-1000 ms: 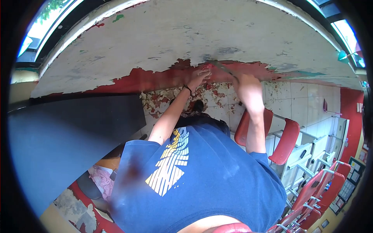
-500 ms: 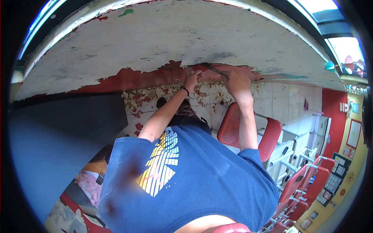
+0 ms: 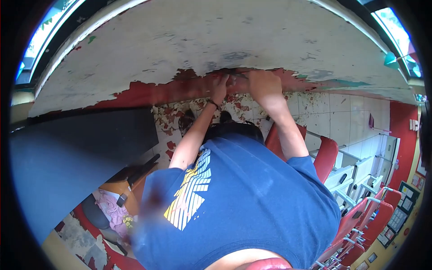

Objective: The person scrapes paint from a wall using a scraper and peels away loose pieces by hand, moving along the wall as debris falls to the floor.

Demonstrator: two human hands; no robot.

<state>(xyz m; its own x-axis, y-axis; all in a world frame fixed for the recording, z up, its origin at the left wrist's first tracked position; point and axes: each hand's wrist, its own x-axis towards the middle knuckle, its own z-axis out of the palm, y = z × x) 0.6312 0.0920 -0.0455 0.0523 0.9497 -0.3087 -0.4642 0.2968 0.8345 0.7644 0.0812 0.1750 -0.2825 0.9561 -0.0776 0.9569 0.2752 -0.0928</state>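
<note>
A wall (image 3: 171, 40) of worn white paint fills the top, with a band of exposed red (image 3: 157, 92) along its lower part. My right hand (image 3: 266, 87) is closed round a thin dark scraping tool (image 3: 240, 74), whose far end lies against the ragged edge between white and red. Just left of it is my left hand (image 3: 219, 88), with a dark band on the wrist. Its fingers are bent together at the wall beside the tool's tip; what they hold is too small to make out.
Paint flakes (image 3: 170, 145) litter the tiled floor (image 3: 339, 108) below the wall. Red chairs (image 3: 327, 158) stand at the right, more of them farther back. A large dark panel (image 3: 81, 153) is on the left, above a pink cloth (image 3: 110, 207). Windows show in both upper corners.
The view has shifted a little. My right hand has moved left along the paint edge, closer to my left hand. The red piece seen at my left fingertips no longer shows clearly.
</note>
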